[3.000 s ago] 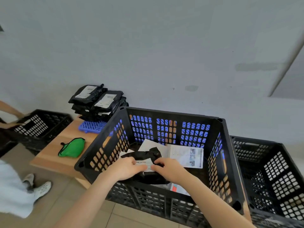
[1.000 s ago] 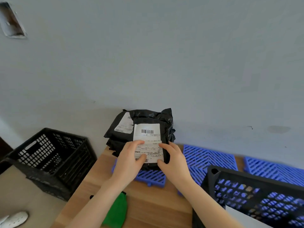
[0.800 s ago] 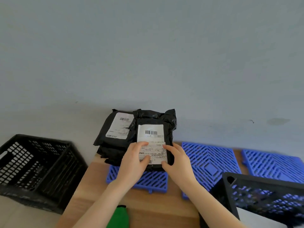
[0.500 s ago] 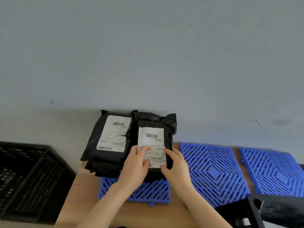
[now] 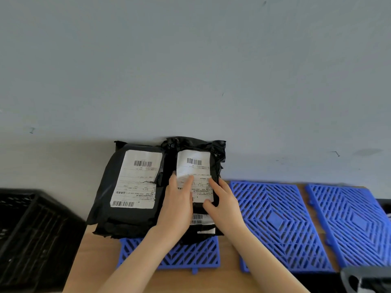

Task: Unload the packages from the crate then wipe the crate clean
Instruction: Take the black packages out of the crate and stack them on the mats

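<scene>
As the left hand (image 5: 176, 205) and right hand (image 5: 224, 205) press the parcel (image 5: 195, 166) flat onto the stack, squaring its edges should prevent sliding.

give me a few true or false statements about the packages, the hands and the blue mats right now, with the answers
1. Both hands, left hand and right hand, rest on the right-hand package. True.
2. The packages sit directly on the bare wooden table. False: they lie on a blue mat.
3. The left-hand package carries a white label with barcodes. True.
4. The two blue mats to the right are stacked with packages. False: both lie bare.
5. A black crate stands left of the table. True.
6. The packages are wrapped in white plastic. False: the wrapping is black.
</scene>
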{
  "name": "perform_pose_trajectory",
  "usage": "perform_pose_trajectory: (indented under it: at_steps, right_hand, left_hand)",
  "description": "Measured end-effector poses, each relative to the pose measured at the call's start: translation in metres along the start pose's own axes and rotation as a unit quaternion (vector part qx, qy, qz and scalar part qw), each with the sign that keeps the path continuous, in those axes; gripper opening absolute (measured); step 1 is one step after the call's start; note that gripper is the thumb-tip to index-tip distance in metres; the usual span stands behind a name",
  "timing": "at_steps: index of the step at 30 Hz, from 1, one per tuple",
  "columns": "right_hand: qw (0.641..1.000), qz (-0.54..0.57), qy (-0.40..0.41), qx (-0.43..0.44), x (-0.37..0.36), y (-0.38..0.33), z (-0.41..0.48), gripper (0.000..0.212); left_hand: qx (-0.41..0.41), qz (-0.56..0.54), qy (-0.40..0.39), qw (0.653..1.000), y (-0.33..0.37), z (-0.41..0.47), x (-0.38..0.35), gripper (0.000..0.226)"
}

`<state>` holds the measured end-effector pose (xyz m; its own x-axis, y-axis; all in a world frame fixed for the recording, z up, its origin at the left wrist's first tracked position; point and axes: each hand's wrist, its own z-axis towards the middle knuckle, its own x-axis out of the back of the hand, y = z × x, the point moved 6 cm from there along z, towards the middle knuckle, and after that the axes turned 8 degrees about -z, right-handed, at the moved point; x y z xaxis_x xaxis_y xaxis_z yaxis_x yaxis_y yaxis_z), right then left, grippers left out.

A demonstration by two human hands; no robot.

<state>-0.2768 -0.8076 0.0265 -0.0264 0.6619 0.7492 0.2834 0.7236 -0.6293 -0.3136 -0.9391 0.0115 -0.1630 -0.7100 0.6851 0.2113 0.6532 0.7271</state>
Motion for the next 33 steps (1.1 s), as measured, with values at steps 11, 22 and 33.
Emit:
perform_pose_trajectory:
  at_steps: [11, 22, 33]
  right_hand:
    - [0.999, -0.027, 0.026, 0.030, 0.014, -0.003, -0.016, 0.060]
    - [0.992, -0.030, 0.096, 0.078, 0.080, 0.005, -0.094, 0.051]
    - [0.974, -0.020, 0.201, 0.103, 0.192, 0.108, -0.263, 0.043]
  left_hand:
    - [-0.063, 0.019, 0.056, 0.996, 0.018, -0.015, 0.019, 0.044]
    - [-0.132, -0.001, 0.121, 0.984, 0.097, -0.079, 0.034, 0.037]
    - [-0.222, -0.058, 0.067, 0.971, 0.234, -0.213, -0.049, 0.038]
